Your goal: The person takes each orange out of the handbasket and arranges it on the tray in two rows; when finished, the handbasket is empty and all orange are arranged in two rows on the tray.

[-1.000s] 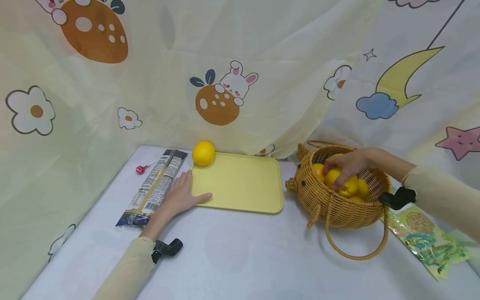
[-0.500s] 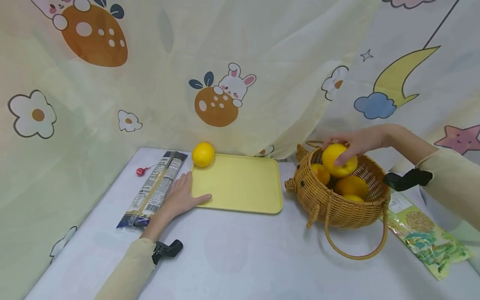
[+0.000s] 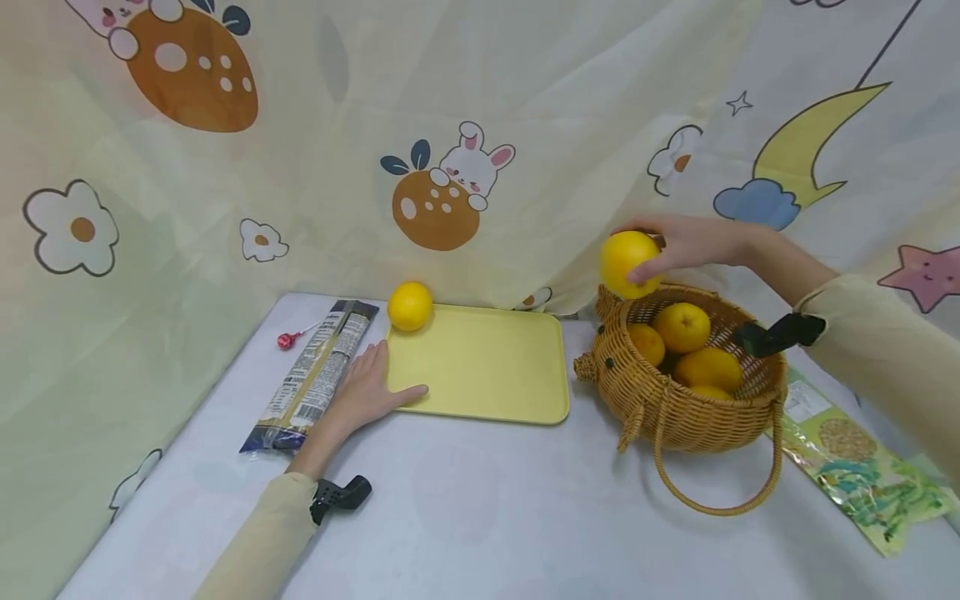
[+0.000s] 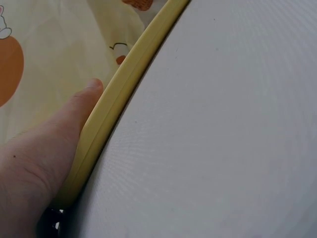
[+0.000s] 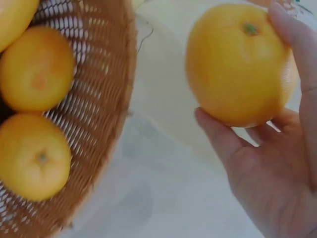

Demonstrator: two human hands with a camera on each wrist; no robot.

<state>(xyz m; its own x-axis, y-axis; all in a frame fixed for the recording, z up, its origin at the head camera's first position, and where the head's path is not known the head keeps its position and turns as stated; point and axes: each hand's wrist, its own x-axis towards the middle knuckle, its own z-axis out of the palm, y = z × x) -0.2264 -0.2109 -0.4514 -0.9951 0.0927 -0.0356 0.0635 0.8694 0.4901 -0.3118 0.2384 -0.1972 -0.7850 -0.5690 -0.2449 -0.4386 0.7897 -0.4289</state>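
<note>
My right hand (image 3: 693, 242) holds an orange (image 3: 624, 260) above the far left rim of a pig-shaped wicker basket (image 3: 660, 425). In the right wrist view, thumb and fingers curl round this orange (image 5: 237, 64), its green stem end showing. Several more oranges (image 3: 682, 327) lie inside the basket. With fingers straight and thumb spread, my left hand (image 3: 362, 393) rests at the left front corner of a yellow tray (image 3: 480, 362). The left wrist view has the thumb along the tray's edge (image 4: 119, 94). Another orange (image 3: 410, 307) sits at the tray's far left corner.
A long printed packet (image 3: 315, 379) lies left of the tray, with a red lollipop (image 3: 287, 341) beside it. On the right, a green packet (image 3: 862, 467) lies partly behind the basket, whose handle (image 3: 720, 510) droops onto the table in front. A printed curtain (image 3: 322, 183) hangs behind.
My right hand has lifted an orange out of the basket and carried it up and left over the rim. The left hand has stayed at the tray's corner.
</note>
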